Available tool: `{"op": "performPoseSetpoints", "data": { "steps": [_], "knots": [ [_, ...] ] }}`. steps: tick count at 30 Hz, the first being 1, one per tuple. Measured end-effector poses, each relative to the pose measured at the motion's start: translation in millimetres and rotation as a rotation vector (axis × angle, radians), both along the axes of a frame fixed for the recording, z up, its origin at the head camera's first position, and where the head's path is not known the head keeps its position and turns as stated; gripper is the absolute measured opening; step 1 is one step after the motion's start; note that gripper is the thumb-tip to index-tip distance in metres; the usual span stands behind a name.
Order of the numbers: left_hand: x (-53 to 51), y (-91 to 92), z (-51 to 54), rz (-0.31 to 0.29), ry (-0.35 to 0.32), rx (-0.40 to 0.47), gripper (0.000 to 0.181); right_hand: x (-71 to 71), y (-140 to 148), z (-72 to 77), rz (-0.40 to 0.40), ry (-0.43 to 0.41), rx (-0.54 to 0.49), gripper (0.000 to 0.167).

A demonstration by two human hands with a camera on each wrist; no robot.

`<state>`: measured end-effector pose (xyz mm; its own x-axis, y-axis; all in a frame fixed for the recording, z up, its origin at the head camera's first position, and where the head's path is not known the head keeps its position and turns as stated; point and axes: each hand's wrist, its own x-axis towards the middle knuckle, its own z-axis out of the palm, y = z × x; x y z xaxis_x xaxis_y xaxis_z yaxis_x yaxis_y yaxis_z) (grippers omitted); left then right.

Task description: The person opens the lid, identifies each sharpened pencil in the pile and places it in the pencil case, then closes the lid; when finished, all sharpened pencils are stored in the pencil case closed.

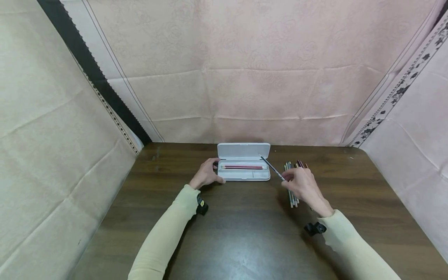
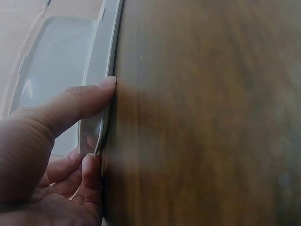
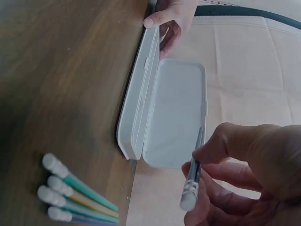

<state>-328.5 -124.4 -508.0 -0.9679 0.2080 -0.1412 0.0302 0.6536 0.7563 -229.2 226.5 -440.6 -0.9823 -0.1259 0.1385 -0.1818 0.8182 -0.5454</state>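
A white pencil case (image 1: 243, 176) stands with its lid (image 1: 244, 149) raised at the back; a reddish pencil (image 1: 243, 167) lies inside. My left hand (image 1: 207, 173) grips the case's left end, the thumb at the front edge and fingers around the end in the left wrist view. Between thumb and fingers, my right hand (image 1: 303, 186) pinches a dark pencil (image 1: 272, 167) near its white eraser end; its tip is by the case's right side. In the right wrist view the pencil (image 3: 193, 181) is held above the table, beside the case (image 3: 139, 103).
Several pencils (image 1: 291, 198) lie on the brown table (image 1: 231, 229) under and beside my right hand; their white eraser ends (image 3: 48, 194) show in the right wrist view. Pale patterned cloth (image 1: 245, 97) hangs behind the table and at both sides.
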Motion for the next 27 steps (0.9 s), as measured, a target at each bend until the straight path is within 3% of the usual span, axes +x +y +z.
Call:
{"op": "performPoseSetpoints", "data": {
  "steps": [21,27],
  "knots": [
    [-0.2,0.2,0.8,0.006,0.0,0.011,0.093,-31.7,-22,-9.8,0.17,0.181,-0.033,0.017],
    [-1.3,-0.2,-0.2,0.0,-0.003,0.006,0.093,-41.4,-27,-14.0,0.21,0.165,-0.042,0.017]
  ]
}}
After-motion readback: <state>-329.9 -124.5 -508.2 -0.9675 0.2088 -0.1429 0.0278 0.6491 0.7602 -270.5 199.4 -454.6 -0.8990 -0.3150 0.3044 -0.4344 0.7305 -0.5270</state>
